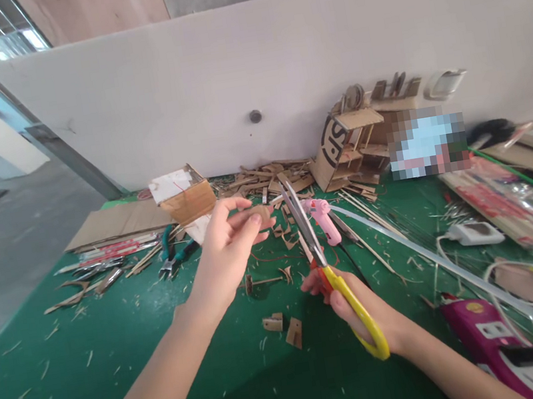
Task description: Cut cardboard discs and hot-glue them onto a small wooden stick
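Note:
My left hand pinches a small rounded piece of cardboard above the middle of the table. In my right hand is a pair of scissors with yellow and orange handles, its blades pointing up and away from me. The blades are apart from the cardboard piece. Below my hands lie two small cut cardboard pieces, and a thin stick with small cardboard parts at its ends. Just behind the scissors rests a pink glue gun.
Cardboard scraps pile up along the white partition. A cardboard box and green-handled pliers are at left. A cardboard shelf model stands at back right. A purple power strip, cables and a white adapter lie right.

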The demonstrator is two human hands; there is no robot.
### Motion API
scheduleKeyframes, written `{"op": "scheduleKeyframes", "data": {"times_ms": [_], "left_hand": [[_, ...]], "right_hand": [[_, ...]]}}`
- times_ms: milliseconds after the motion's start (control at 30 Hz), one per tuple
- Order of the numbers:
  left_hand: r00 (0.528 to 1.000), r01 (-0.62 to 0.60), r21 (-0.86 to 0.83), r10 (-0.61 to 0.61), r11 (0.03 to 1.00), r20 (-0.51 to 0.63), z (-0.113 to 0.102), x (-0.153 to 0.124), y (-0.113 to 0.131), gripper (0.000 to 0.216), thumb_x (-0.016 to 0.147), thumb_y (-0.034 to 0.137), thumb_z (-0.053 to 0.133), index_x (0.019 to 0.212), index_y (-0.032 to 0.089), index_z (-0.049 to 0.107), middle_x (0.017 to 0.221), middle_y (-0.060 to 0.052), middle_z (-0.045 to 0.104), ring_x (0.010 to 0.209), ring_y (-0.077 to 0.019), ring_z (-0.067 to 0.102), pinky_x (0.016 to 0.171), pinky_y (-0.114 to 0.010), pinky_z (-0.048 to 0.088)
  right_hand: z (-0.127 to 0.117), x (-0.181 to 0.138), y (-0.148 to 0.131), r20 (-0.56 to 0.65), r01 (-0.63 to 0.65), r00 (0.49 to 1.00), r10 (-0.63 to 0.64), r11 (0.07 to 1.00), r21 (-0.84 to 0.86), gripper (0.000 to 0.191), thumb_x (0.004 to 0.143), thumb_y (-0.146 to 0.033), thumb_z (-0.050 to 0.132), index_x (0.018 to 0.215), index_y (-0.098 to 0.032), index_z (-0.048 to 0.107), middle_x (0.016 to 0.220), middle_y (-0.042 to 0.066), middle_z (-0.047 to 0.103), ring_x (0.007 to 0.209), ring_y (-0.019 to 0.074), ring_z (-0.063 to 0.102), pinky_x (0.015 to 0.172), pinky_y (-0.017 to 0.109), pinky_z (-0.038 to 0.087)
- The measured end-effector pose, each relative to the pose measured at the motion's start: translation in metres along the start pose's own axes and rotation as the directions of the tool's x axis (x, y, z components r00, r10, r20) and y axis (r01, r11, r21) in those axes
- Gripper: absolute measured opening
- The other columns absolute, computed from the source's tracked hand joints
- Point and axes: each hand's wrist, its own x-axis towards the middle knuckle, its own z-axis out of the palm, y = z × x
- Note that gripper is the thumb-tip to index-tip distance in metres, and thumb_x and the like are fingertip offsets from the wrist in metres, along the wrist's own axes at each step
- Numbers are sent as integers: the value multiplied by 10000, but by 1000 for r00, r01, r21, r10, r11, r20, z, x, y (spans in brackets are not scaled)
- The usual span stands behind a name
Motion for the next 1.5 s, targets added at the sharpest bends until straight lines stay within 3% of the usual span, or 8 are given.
{"op": "scheduleKeyframes", "data": {"times_ms": [167,300,400,567,867,1033,1233,1500], "left_hand": [[998,61,3,-61,998,7,0,1,-4,175,823,321,600,943,195,587,1018,-52,661,988,-167,610,770,-265,514],[993,101,-60,-104,993,-52,2,0,-5,168,777,305,647,896,194,605,878,-18,648,809,-122,609,603,-198,470],[990,133,-142,-139,981,-31,7,-1,-4,163,762,271,657,854,164,576,812,-11,631,730,-116,625,625,-226,494],[988,151,-186,-155,971,-5,12,-5,-4,181,753,258,665,825,160,531,808,-16,643,794,-157,664,712,-285,530],[981,192,-207,-191,959,26,13,-7,-8,197,750,275,682,785,166,522,804,0,621,804,-132,636,640,-223,487],[990,139,-129,-140,982,-1,15,-9,-5,197,744,272,665,763,176,495,771,3,615,733,-125,623,642,-242,490],[998,-42,109,46,993,-34,13,-13,0,202,751,223,643,942,196,582,775,2,609,693,-121,600,633,-236,496],[999,-2,86,5,996,-34,15,-15,5,132,763,238,649,848,169,575,763,-4,637,669,-110,612,648,-236,521]], "right_hand": [[-1,0,-10,-18,44,999,-46,997,-61,450,916,-571,309,1048,-193,516,959,96,598,897,229,593,751,354,499],[0,0,-13,-23,21,999,-22,997,-70,429,921,-543,333,1098,-198,514,1017,107,612,916,236,600,752,360,505],[1,0,-15,-43,12,999,-16,994,-112,423,919,-535,344,1098,-196,522,996,107,627,898,243,611,748,371,506],[3,0,-17,-63,12,998,-22,988,-152,420,914,-538,357,1083,-193,528,987,112,639,889,252,621,754,385,505],[4,0,-14,-59,-8,998,-1,987,-160,380,923,-509,371,1085,-199,521,1040,111,636,915,250,625,760,384,504],[3,-1,-16,-48,14,999,-22,988,-156,389,915,-504,392,1133,-204,512,1062,117,637,921,258,626,777,404,510],[0,-2,-12,11,78,997,-77,989,-123,430,918,-504,387,1214,-204,473,1159,133,602,995,260,602,836,409,501],[-1,-3,-13,46,93,995,-87,984,-150,430,920,-489,395,1238,-204,450,1162,131,587,1024,254,590,872,410,490]]}}
